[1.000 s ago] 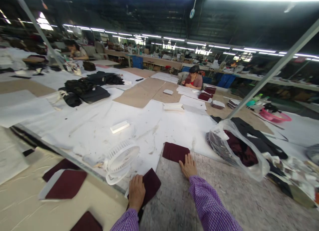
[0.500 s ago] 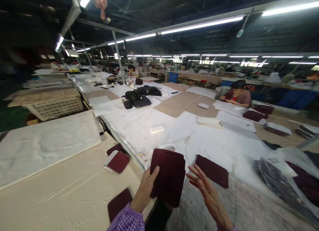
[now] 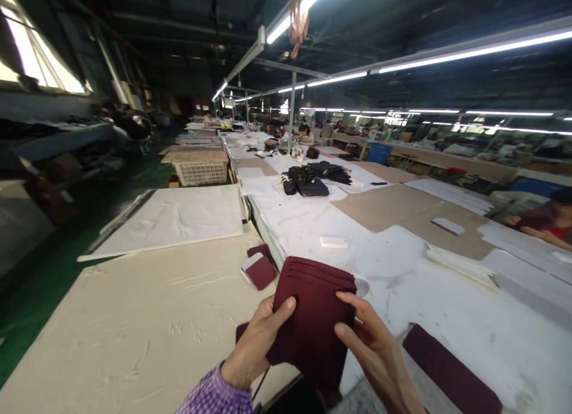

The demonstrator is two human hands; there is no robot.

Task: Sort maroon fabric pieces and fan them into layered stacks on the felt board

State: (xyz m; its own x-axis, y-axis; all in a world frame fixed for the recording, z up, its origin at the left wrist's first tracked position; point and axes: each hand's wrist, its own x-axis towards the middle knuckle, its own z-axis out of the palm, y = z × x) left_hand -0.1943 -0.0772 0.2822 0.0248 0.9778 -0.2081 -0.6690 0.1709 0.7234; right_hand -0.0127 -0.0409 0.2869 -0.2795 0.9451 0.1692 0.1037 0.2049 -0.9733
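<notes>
I hold a stack of dark maroon fabric pieces up in front of me with both hands. My left hand grips its left edge, thumb on the front. My right hand grips the right edge, fingers curled over the front. Another maroon piece lies flat on the white table at the lower right. Two more maroon pieces with a white backing lie on the cream table to the left. My sleeve is purple check.
A long white cutting table runs away ahead, with black garments, brown card sheets and small white blocks. A cream table lies left, with a white basket beyond. A seated person works at the right edge.
My view has swung left. My left hand lifted the maroon stack off the table, and my right hand left the flat piece and closed on the stack's right edge.
</notes>
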